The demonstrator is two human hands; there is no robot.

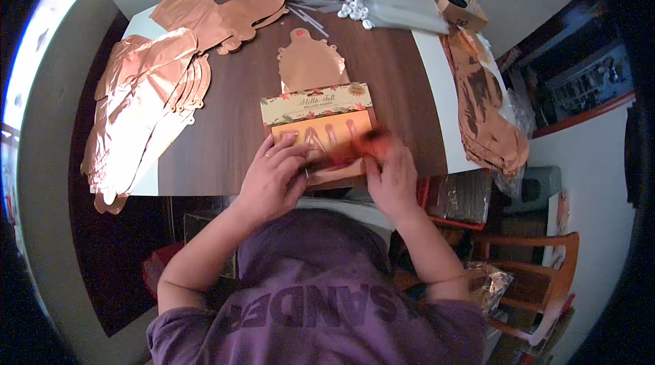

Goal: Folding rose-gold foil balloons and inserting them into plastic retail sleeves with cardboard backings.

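Note:
A balloon package with a cream, leaf-printed header card and an orange front lies at the table's near edge. My left hand grips its lower left corner, fingers curled over the front and thumb below. At the lower right of the package, my right hand is closed on a red and black object, too smeared by motion to name. Just beyond the header card, a flat copper foil balloon with a scalloped edge lies partly hidden by the package.
Flat copper foil balloons are piled at the left, far left and right of the brown table. White straws, small white rolls, clear plastic bags and an open carton sit along the back. A wooden chair stands lower right.

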